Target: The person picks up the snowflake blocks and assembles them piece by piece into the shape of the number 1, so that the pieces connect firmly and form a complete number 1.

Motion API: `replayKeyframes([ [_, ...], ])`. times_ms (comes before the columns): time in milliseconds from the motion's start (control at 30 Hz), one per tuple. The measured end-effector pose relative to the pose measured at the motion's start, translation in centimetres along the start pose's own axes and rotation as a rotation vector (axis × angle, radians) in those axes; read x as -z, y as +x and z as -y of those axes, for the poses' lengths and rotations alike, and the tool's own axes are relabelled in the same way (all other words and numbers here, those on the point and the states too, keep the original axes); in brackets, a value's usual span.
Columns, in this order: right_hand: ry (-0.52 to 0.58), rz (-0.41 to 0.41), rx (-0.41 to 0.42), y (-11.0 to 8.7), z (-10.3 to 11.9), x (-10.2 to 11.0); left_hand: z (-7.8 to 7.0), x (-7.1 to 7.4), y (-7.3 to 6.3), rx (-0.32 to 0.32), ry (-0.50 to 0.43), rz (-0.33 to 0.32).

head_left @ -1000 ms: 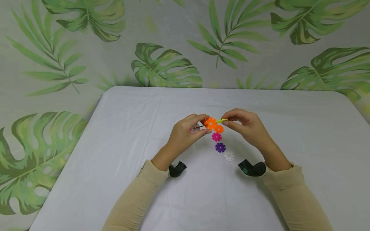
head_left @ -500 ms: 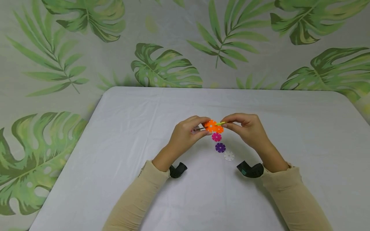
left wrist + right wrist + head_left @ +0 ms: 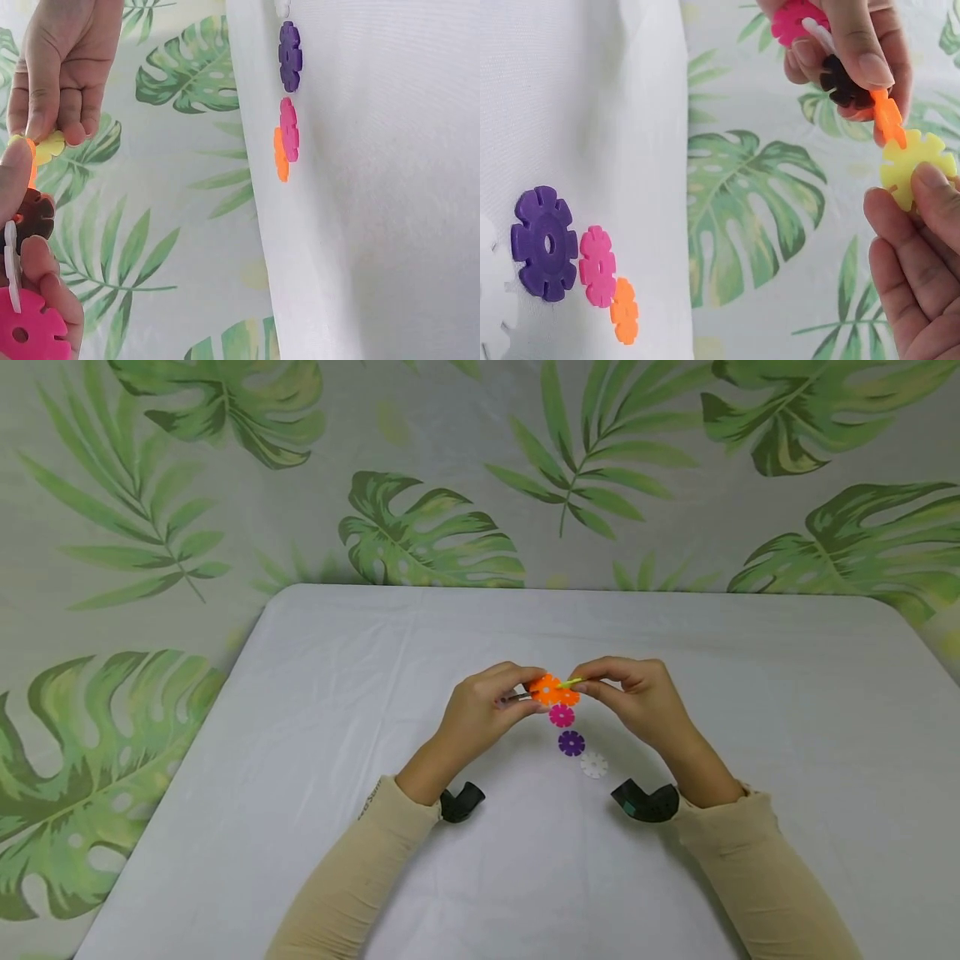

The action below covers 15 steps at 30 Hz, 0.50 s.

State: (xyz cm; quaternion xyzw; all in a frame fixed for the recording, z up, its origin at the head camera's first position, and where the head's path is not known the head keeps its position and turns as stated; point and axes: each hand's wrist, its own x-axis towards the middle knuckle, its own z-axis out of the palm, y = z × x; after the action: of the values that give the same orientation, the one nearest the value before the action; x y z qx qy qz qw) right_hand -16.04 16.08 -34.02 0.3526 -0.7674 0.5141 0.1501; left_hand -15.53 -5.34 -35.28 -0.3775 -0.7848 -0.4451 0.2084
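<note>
Above the table, my left hand [image 3: 483,702] pinches a short chain of notched flower discs. In the right wrist view the chain runs from a pink disc [image 3: 795,22] through a white disc [image 3: 823,35] and a dark brown disc [image 3: 841,84] to an orange disc [image 3: 889,120]. Thumb and fingers of my right hand [image 3: 641,697] pinch a yellow disc [image 3: 901,163]. Its rim meets the orange disc's edge, the two standing crosswise at their notches. In the left wrist view the fingers partly cover the orange disc.
On the white tablecloth [image 3: 375,677], below the hands, lies a row of loose discs: orange [image 3: 625,315], pink [image 3: 592,281], purple [image 3: 532,247] and white [image 3: 594,766]. Behind the table hangs a leaf-patterned cloth [image 3: 450,443]. Black wrist devices [image 3: 648,803] jut inward from the sleeves.
The right hand has come slightly down and left, bringing the yellow disc from beside the orange disc onto its edge. The left hand has lowered a little; the loose discs stay put.
</note>
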Motion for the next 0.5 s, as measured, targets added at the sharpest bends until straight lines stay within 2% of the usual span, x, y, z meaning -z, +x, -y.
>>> replayKeyframes([
  [300, -0.003, -0.021, 0.026, -0.3, -0.5, -0.5, 0.4, -0.3, -0.2, -0.007, -0.007, -0.008],
  [500, 0.075, -0.048, 0.026, -0.1, 0.7, -1.0, 0.4, -0.7, -0.3, 0.008, -0.067, -0.035],
])
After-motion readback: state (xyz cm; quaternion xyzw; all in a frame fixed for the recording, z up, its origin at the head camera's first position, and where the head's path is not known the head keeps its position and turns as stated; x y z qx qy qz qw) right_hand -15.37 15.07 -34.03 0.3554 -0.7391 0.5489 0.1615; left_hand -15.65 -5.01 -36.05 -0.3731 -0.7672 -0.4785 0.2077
